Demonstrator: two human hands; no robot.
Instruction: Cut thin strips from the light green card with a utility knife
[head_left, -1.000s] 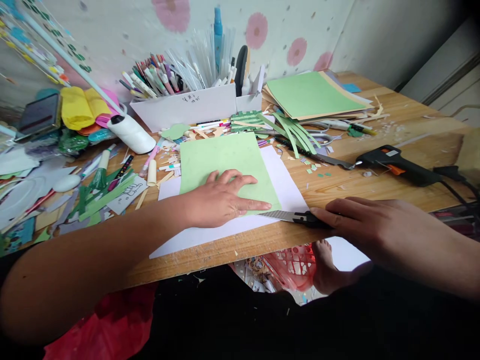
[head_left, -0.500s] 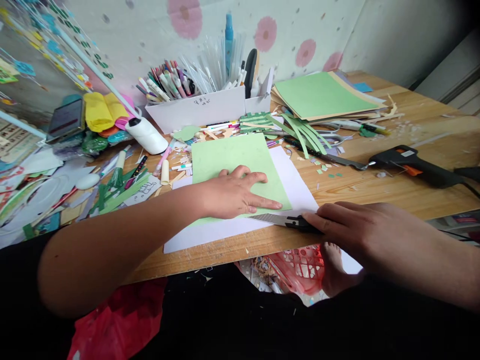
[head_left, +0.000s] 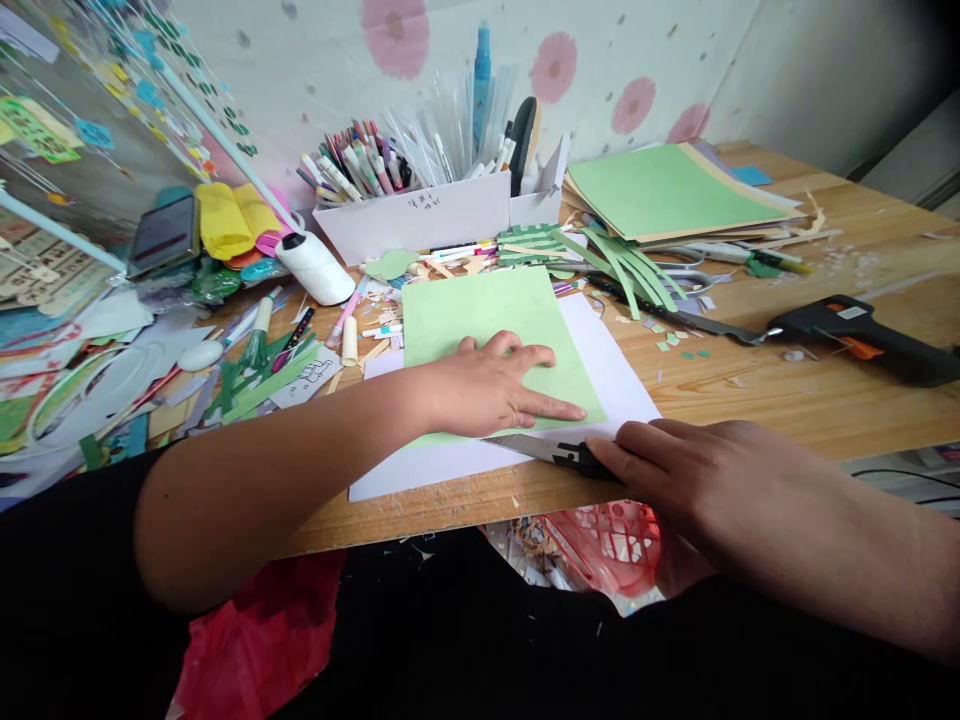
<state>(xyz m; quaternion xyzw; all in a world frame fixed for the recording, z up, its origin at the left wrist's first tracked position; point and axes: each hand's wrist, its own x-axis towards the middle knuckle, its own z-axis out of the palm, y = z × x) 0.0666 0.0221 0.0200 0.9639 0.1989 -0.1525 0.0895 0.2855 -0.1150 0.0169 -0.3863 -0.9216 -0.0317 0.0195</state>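
A light green sheet of paper (head_left: pixel 480 310) lies on top of a white sheet (head_left: pixel 611 350) near the front edge of the wooden desk. Pressing flat on the green sheet, my left hand (head_left: pixel 499 385) has its fingers spread. My right hand (head_left: pixel 675 455) is closed around the black handle of a utility knife (head_left: pixel 574 455). The blade is extended and lies along the near edge of the green sheet, just below my left hand. Its tip reaches under or beside that hand; I cannot tell which.
Behind the sheets stands a white box of pens (head_left: pixel 420 215). A glue gun (head_left: pixel 862 335) rests at the right, and a stack of coloured paper (head_left: pixel 675 190) at the back. Paper scraps, markers and a thread spool (head_left: pixel 315 270) crowd the left. Below the desk is a red basket (head_left: pixel 615 540).
The knife and my right hand have slid left along the near edge of the green sheet. My left hand stays put on the paper. The whole view has shifted slightly.
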